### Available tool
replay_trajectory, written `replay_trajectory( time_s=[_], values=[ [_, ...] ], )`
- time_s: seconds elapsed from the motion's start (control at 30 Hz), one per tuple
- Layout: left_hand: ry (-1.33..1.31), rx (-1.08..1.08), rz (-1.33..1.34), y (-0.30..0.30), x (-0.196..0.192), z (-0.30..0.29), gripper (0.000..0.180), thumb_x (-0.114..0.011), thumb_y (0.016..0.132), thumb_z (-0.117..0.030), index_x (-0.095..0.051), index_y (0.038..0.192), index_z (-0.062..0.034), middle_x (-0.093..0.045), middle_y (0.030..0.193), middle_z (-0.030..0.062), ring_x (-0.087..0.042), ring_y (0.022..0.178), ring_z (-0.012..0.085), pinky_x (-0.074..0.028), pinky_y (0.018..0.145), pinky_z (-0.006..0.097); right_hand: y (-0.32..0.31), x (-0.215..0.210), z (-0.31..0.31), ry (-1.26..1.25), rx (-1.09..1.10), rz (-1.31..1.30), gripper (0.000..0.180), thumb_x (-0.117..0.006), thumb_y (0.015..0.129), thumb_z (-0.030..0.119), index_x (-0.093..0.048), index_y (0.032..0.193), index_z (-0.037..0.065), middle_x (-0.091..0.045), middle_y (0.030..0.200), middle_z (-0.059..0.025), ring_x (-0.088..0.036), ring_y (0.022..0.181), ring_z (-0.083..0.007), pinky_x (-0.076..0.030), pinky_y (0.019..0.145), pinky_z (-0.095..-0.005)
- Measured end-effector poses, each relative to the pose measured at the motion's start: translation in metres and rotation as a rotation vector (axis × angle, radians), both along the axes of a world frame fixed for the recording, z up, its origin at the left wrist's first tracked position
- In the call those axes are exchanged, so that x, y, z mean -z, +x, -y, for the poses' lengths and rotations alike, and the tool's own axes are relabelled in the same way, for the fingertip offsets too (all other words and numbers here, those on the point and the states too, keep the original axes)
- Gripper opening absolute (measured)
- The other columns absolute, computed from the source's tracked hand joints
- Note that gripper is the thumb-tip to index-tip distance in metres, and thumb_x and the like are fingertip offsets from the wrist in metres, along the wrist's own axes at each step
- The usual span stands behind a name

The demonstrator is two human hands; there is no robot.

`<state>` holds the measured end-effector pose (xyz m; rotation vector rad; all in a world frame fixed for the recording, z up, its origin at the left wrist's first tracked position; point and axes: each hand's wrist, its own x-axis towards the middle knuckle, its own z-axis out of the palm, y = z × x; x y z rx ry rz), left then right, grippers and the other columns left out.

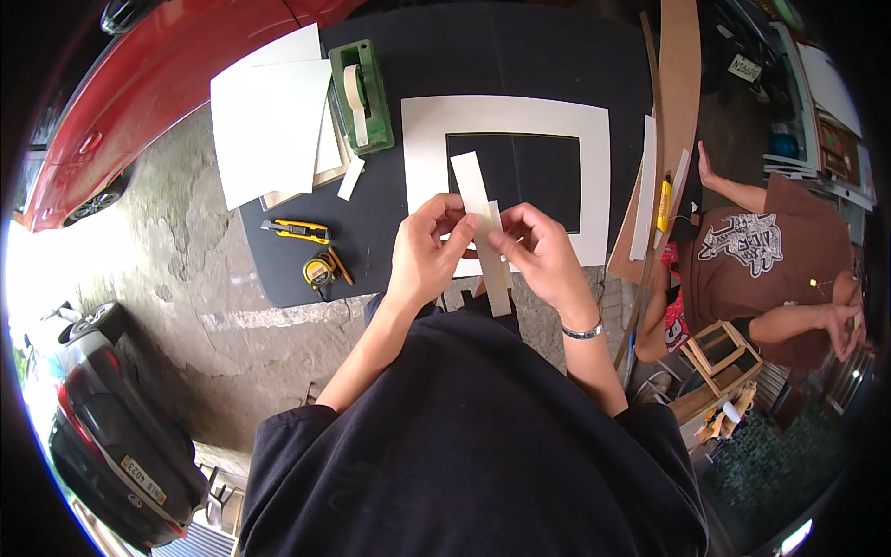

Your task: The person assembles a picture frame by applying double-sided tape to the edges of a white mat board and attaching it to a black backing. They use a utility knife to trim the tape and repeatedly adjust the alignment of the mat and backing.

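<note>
Above the table's near edge, my left hand (429,249) pinches a long white strip (470,176) of card or paper between thumb and fingers. My right hand (549,258), with a metal-banded bracelet at its wrist, grips a cream strip (497,288) that overlaps the white one and hangs toward me. Whether the two are stuck together I cannot tell. Beyond the hands, a white mat frame (506,107) with a rectangular opening lies flat on the black table (520,51).
At left lie white sheets (269,130), a green tape dispenser (376,121), a small white piece (351,178), a yellow utility knife (297,229) and a tape measure (319,270). At right are brown boards (682,65), another yellow cutter (664,206) and a person in a brown shirt (780,251).
</note>
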<state>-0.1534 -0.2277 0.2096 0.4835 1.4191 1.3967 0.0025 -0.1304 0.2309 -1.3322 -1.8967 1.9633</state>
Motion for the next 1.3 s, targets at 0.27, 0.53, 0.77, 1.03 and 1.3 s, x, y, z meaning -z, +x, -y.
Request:
replay_trajectory(
  time_s=[0.27, 0.53, 0.77, 1.03, 1.3],
  values=[
    [0.392, 0.205, -0.096, -0.006, 0.015, -0.006, 0.067, -0.033, 0.107, -0.052, -0.065, 0.123, 0.0049, -0.069, 0.116, 0.0174, -0.065, 0.108, 0.0269, -0.048, 0.097, 0.040, 0.030, 0.000, -0.013, 1.047, -0.138, -0.098, 0.024, -0.076, 0.073, -0.002, -0.071, 0.093, 0.012, -0.063, 0.106, -0.0046, -0.059, 0.097, -0.0263, -0.049, 0.083, -0.0381],
    [-0.064, 0.251, 0.593, 0.057, 0.084, -0.071, 0.019, -0.070, 0.100, -0.023, -0.067, 0.099, -0.0049, -0.070, 0.091, 0.0008, -0.066, 0.083, 0.0092, -0.055, 0.074, 0.027, 0.085, 0.040, -0.029, 1.262, -0.233, -0.035, 0.031, -0.076, 0.077, 0.009, -0.077, 0.104, 0.024, -0.061, 0.115, -0.0013, -0.059, 0.102, -0.0247, -0.048, 0.088, -0.0387],
    [-0.240, 0.116, -0.002, 0.092, 0.113, -0.121, 0.022, -0.073, 0.097, -0.020, -0.063, 0.092, -0.0020, -0.065, 0.075, -0.0021, -0.059, 0.068, 0.0031, -0.053, 0.058, 0.022, 0.200, 0.194, -0.090, 0.860, 0.161, 0.776, 0.082, -0.074, 0.090, 0.050, -0.043, 0.140, -0.008, -0.054, 0.124, -0.0259, -0.052, 0.119, -0.0390, -0.046, 0.098, -0.0502],
    [-0.236, -0.071, -0.070, 0.132, 0.168, -0.155, 0.019, -0.069, 0.101, -0.021, -0.066, 0.098, -0.0020, -0.069, 0.084, 0.0010, -0.066, 0.076, 0.0066, -0.057, 0.063, 0.024, 0.189, 0.226, -0.105, 0.715, 0.303, 0.751, 0.085, -0.086, 0.076, 0.050, -0.048, 0.131, -0.003, -0.052, 0.123, -0.0211, -0.051, 0.114, -0.0384, -0.047, 0.087, -0.0498],
    [0.087, -0.374, 0.048, 0.152, 0.191, -0.158, 0.010, -0.065, 0.102, -0.011, -0.061, 0.094, -0.0061, -0.059, 0.080, -0.0059, -0.053, 0.071, 0.0016, -0.052, 0.065, 0.023, 0.229, 0.213, -0.131, 0.087, 0.497, 0.165, 0.037, -0.076, 0.094, 0.035, -0.059, 0.094, 0.001, -0.052, 0.077, -0.0020, -0.048, 0.067, -0.0116, -0.041, 0.062, -0.0272]
  ],
)
